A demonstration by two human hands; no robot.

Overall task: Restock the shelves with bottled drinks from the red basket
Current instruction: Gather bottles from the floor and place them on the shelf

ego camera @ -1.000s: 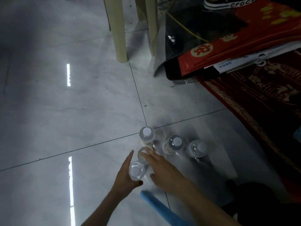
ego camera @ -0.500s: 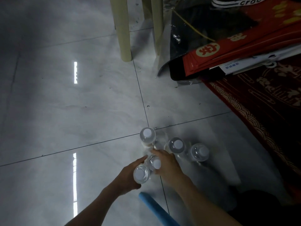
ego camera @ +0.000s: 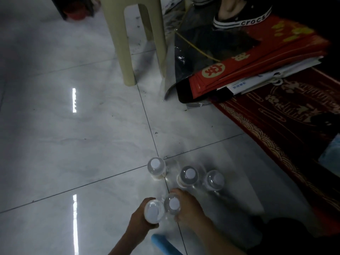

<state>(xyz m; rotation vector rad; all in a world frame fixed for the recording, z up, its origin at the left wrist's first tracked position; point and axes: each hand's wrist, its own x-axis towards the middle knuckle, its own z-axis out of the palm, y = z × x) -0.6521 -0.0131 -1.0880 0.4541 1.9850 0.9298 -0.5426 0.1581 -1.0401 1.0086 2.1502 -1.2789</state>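
Clear left bottle (ego camera: 154,211): clamped in your left hand (ego camera: 139,223), seemingly lifted; a second ago you only reached.
Right bottle (ego camera: 173,207): clamped in your right hand (ego camera: 189,208), just beside the first.
Floor (ego camera: 92,144): three bottles (ego camera: 189,175) left standing.
Meaning: likely ready for shelves, unseen here.

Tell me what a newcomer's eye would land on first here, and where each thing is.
At bottom centre, the left hand grips a clear bottle and the right hand grips a second bottle beside it, above the pale tiled floor. Just beyond them, three more bottles stand upright on the tiles. At upper right, a stack of red printed packets lies beside a beige stool.
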